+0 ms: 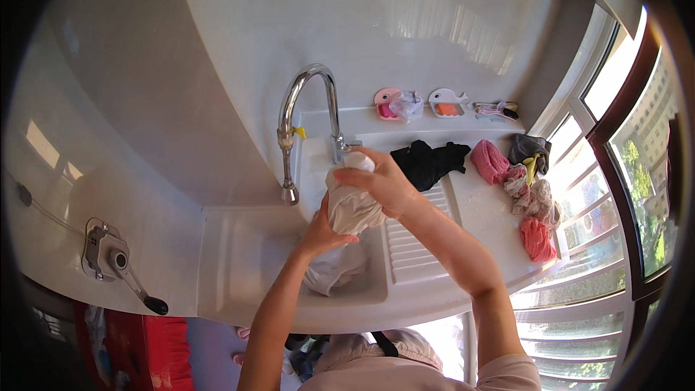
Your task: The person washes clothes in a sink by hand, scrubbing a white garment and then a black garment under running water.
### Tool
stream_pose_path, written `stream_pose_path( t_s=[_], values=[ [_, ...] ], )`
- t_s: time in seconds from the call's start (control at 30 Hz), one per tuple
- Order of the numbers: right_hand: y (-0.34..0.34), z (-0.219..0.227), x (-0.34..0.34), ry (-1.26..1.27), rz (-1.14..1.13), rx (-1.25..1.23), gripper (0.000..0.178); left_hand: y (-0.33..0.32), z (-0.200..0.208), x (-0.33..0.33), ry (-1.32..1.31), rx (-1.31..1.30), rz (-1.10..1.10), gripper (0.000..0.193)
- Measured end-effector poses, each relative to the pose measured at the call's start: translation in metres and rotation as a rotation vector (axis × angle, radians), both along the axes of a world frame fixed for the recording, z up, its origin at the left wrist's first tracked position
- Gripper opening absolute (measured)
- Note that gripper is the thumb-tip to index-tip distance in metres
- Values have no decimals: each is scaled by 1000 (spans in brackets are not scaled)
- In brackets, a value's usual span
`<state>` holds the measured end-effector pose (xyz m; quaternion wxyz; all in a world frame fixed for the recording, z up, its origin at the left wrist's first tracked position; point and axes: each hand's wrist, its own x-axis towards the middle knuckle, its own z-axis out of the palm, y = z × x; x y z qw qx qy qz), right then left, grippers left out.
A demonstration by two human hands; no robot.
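Above the sink basin (232,261) I hold a bunched cream-white cloth (355,210) in both hands. My left hand (323,234) is wrapped around its lower left side. My right hand (384,182) grips the upper end, thumb and fingers closed over a whiter lump there; whether that lump is part of the cloth I cannot tell. Below my hands a pale white cloth (337,268) lies in the basin, and I cannot see whether it joins the held one. The chrome faucet (310,76) arches just behind and left of my hands, its spray head (289,194) hanging over the basin.
Black clothing (431,163) lies behind the ribbed washboard (420,239). Several crumpled garments, including a pink one (491,161) and a coral one (537,240), line the right counter. Fish-shaped soap dishes (449,96) and brushes (498,110) sit on the back ledge. A crank handle (137,289) juts from the left wall.
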<state>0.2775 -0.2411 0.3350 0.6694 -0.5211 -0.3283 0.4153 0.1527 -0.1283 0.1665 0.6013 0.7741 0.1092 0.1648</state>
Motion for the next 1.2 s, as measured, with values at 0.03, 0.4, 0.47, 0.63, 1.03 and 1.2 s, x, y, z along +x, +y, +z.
stream_pose_path(
  t_s=[0.03, 0.4, 0.47, 0.63, 1.03, 1.2],
  values=[
    [-8, 29, -2, 53, 3, 46, 20, 7, -15, 2, 42, 10, -13, 104],
    [-69, 32, 24, 28, -144, 128, 24, -12, 7, -1, 62, -451, 460, 27],
    [-71, -26, 23, 59, -54, -16, 28, -4, 32, -26, -106, -244, 491, 25],
    [-58, -187, 1, -116, 242, -474, 78, -7, 111, -44, -70, 207, 446, 22],
    [-4, -84, -50, -703, 196, 133, 103, -10, 148, -55, 356, 855, -109, 54],
    [-15, -206, -43, -1081, 309, -427, 92, 30, 5, -108, 590, 424, -13, 107]
  ],
)
